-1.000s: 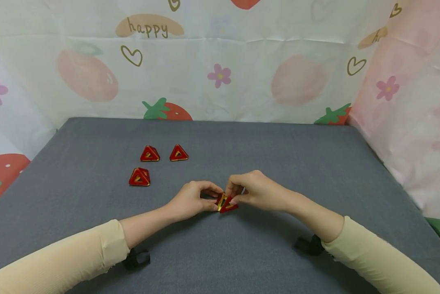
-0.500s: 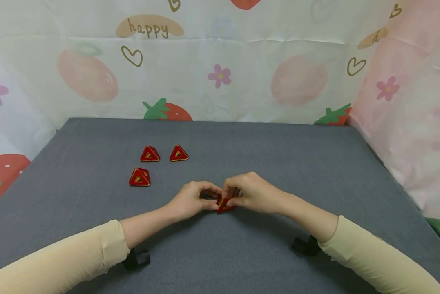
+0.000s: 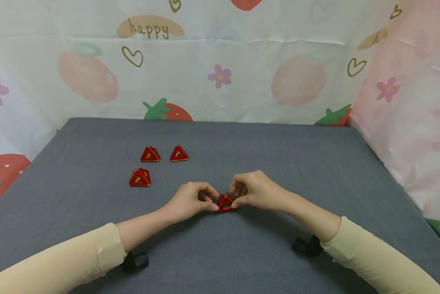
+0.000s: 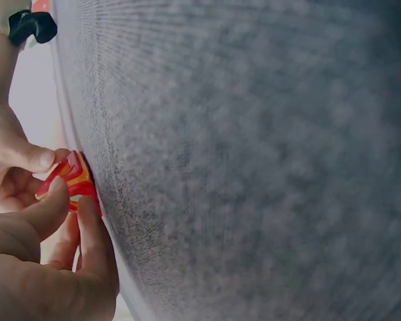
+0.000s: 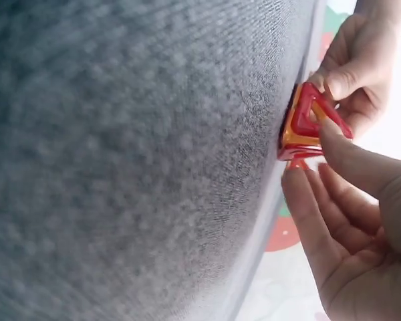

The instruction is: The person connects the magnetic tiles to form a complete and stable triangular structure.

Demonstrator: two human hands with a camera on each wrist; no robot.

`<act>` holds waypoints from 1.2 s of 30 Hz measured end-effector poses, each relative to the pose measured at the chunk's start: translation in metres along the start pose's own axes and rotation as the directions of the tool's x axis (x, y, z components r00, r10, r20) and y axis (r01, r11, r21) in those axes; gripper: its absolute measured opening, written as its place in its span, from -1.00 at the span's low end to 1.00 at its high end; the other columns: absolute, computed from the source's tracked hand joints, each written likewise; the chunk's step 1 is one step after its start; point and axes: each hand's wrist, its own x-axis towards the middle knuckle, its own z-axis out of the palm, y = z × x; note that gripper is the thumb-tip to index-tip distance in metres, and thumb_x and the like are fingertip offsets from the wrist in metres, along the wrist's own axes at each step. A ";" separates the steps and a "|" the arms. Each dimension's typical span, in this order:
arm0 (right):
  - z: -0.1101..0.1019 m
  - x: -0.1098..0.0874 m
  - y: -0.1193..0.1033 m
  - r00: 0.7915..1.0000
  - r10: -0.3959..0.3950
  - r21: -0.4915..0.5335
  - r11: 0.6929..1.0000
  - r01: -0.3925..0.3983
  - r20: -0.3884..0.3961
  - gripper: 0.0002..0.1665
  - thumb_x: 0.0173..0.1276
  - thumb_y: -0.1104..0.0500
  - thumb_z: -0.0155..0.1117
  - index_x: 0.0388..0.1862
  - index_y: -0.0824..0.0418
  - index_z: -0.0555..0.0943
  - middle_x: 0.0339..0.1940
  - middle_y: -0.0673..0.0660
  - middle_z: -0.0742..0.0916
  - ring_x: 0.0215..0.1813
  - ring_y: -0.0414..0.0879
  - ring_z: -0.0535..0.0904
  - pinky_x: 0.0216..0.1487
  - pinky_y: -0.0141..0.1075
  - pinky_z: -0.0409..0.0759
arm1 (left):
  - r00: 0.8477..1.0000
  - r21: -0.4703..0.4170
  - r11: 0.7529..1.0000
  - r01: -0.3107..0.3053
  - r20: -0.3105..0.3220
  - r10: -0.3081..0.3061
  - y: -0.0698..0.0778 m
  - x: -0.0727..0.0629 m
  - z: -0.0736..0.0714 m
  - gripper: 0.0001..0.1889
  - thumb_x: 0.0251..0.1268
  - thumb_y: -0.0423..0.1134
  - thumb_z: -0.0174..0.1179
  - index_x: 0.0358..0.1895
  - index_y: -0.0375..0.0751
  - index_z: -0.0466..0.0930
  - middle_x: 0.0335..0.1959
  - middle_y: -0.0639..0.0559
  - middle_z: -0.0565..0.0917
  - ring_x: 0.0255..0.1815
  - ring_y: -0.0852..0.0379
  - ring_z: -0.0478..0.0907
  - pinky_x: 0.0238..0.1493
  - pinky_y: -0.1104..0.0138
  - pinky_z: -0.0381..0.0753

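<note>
A small red pyramid [image 3: 225,203] with gold edges and triangular openings stands on the grey cloth between the two hands. It looks built of triangular frame tiles. My left hand [image 3: 191,201] pinches it from the left, thumb at its lower front corner. From the other side my right hand [image 3: 257,190] holds it, with the thumb on the lower right corner and the other fingers curled behind. The left wrist view shows fingertips against the red pyramid [image 4: 80,180]. In the right wrist view, the right thumb lies on a face of the pyramid [image 5: 306,127]. Its back is partly hidden.
Three similar red pyramids stand farther back on the left: one at the rear [image 3: 150,154], one to its right [image 3: 178,153] and one nearer [image 3: 139,177]. Grey cloth [image 3: 297,155] covers the table. A printed curtain [image 3: 249,61] rises behind it.
A gold inside showed between red tiles earlier; now the tiles are closed up into an upright pyramid. My right hand went slightly left, then back right. The three far pyramids stayed put.
</note>
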 end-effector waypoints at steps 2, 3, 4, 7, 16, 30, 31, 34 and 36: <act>0.000 0.000 0.002 1.000 0.017 0.011 1.000 -0.017 0.025 -0.76 0.13 0.09 0.53 -0.27 0.13 0.68 -0.38 -0.03 0.78 -0.36 -0.35 0.64 -0.31 -0.49 0.61 | 1.000 0.015 1.000 -0.005 0.014 0.005 0.000 -0.001 0.000 -0.77 0.14 -0.24 0.43 -0.14 -0.19 0.72 -0.24 -0.04 0.78 -0.32 0.28 0.63 -0.28 0.43 0.59; 0.001 0.000 0.002 0.999 0.019 0.017 1.000 -0.020 0.037 -0.78 0.14 0.08 0.52 -0.28 0.12 0.70 -0.39 -0.03 0.79 -0.37 -0.35 0.65 -0.32 -0.49 0.61 | 1.000 0.021 1.000 -0.012 0.020 0.011 0.000 -0.001 0.001 -0.78 0.14 -0.23 0.43 -0.15 -0.19 0.72 -0.25 -0.04 0.78 -0.33 0.29 0.62 -0.29 0.44 0.58; 0.001 0.000 0.002 0.999 0.022 0.025 0.999 -0.023 0.047 -0.80 0.15 0.08 0.51 -0.29 0.11 0.71 -0.39 -0.04 0.80 -0.38 -0.35 0.66 -0.33 -0.48 0.61 | 1.000 0.025 0.999 -0.020 0.025 0.019 0.000 -0.001 0.001 -0.78 0.14 -0.23 0.43 -0.15 -0.19 0.73 -0.26 -0.04 0.78 -0.34 0.30 0.61 -0.29 0.45 0.58; 0.003 0.001 0.003 0.997 0.025 0.051 0.998 -0.029 0.073 -0.85 0.16 0.09 0.50 -0.33 0.09 0.72 -0.42 -0.05 0.80 -0.41 -0.34 0.66 -0.36 -0.47 0.62 | 0.999 0.037 0.999 -0.039 0.031 0.038 -0.001 0.000 0.002 -0.78 0.15 -0.21 0.42 -0.16 -0.20 0.74 -0.28 -0.04 0.79 -0.36 0.33 0.60 -0.30 0.46 0.58; 0.004 0.002 0.002 0.995 0.045 0.074 0.996 -0.051 0.086 -0.88 0.17 0.10 0.49 -0.40 0.09 0.71 -0.48 -0.03 0.80 -0.51 -0.28 0.64 -0.45 -0.42 0.62 | 0.998 0.066 0.995 -0.069 0.012 0.068 -0.001 0.002 0.002 -0.85 0.15 -0.23 0.42 -0.23 -0.18 0.78 -0.30 -0.03 0.80 -0.39 0.36 0.59 -0.31 0.47 0.57; 0.005 0.002 0.002 0.994 0.053 0.090 0.994 -0.062 0.093 -0.89 0.19 0.11 0.48 -0.38 0.09 0.71 -0.46 -0.02 0.80 -0.47 -0.29 0.66 -0.42 -0.44 0.64 | 0.997 0.040 0.997 -0.067 0.026 0.066 0.000 0.001 0.004 -0.86 0.17 -0.26 0.40 -0.22 -0.19 0.73 -0.29 -0.04 0.78 -0.40 0.34 0.59 -0.34 0.48 0.56; 0.005 0.002 0.001 0.995 0.053 0.086 0.994 -0.060 0.089 -0.89 0.19 0.10 0.48 -0.39 0.09 0.71 -0.46 -0.03 0.80 -0.47 -0.30 0.65 -0.42 -0.44 0.63 | 0.998 0.043 0.997 -0.065 0.024 0.064 -0.001 0.001 0.004 -0.86 0.17 -0.27 0.40 -0.22 -0.19 0.73 -0.29 -0.04 0.77 -0.39 0.33 0.60 -0.34 0.48 0.56; 0.006 0.006 -0.001 0.996 0.052 0.069 0.996 -0.056 0.067 -0.88 0.18 0.09 0.49 -0.40 0.08 0.71 -0.47 -0.05 0.79 -0.48 -0.33 0.61 -0.42 -0.45 0.60 | 0.998 0.064 0.996 -0.058 0.004 0.058 0.000 0.000 0.001 -0.87 0.17 -0.29 0.40 -0.23 -0.20 0.72 -0.28 -0.04 0.77 -0.36 0.31 0.62 -0.34 0.48 0.57; 0.008 0.011 -0.003 0.997 0.058 0.060 0.996 -0.061 0.045 -0.87 0.17 0.09 0.50 -0.39 0.08 0.71 -0.46 -0.06 0.79 -0.48 -0.33 0.60 -0.42 -0.44 0.59 | 0.998 0.082 0.995 -0.049 -0.021 0.051 0.000 -0.001 -0.003 -0.87 0.17 -0.29 0.39 -0.22 -0.19 0.72 -0.27 -0.04 0.76 -0.34 0.28 0.64 -0.33 0.46 0.58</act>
